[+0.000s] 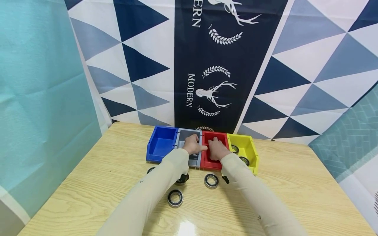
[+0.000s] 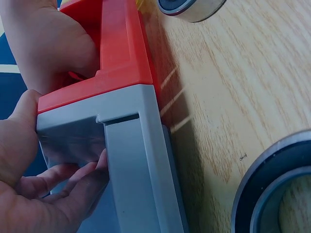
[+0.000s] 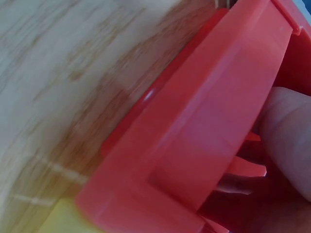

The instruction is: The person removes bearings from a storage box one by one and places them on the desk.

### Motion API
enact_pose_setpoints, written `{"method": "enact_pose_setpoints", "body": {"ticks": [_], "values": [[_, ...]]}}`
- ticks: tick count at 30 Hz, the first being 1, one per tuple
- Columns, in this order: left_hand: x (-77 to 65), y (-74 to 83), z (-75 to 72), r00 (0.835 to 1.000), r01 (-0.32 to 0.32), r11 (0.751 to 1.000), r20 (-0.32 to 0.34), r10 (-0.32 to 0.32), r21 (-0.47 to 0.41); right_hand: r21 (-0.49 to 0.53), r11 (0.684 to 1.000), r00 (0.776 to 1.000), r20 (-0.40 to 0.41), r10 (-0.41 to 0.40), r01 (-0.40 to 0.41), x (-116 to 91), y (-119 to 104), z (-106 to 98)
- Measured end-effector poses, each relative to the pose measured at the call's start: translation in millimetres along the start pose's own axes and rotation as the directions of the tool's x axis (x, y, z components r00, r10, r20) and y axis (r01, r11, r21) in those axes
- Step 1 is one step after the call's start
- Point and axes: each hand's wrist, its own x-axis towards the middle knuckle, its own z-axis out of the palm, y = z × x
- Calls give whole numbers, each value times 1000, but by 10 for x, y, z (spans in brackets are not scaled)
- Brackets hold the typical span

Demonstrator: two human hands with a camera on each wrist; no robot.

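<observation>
My left hand (image 1: 193,146) reaches into the grey bin (image 2: 131,165). In the left wrist view, its fingers (image 2: 85,187) are loosely bent inside, with the thumb apart at the rim and nothing visible between them. Inside the red bin (image 3: 209,111) is my right hand (image 1: 218,149). The right wrist view shows its thumb (image 3: 286,141) within the walls; the fingertips are mostly hidden, so any hold cannot be made out. A black-sealed ring bearing (image 1: 211,181) lies on the table in front of the red bin.
The blue bin (image 1: 161,147) adjoins the grey one on the left. At the right end, the yellow bin (image 1: 246,146) holds two bearings. Another bearing (image 1: 175,198) lies nearer on the wooden table (image 1: 295,186); others are partly behind my left sleeve. A patterned cloth (image 1: 141,65) hangs behind.
</observation>
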Motion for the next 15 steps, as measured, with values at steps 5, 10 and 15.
{"method": "enact_pose_setpoints", "body": {"ticks": [5, 10, 15], "values": [[-12, -2, -8, 1000, -2, 1000, 1, 2, -4, -11, 1000, 1000, 10, 0, 0, 13, -13, 0], [-30, -1, -23, 1000, -5, 1000, 1, 5, -10, 4, 1000, 1000, 6, -19, 19, 6, -12, 6], [-21, 19, -11, 1000, 11, 1000, -2, -11, -5, 42, 999, 1000, 21, -3, 2, 5, -3, 21]]}}
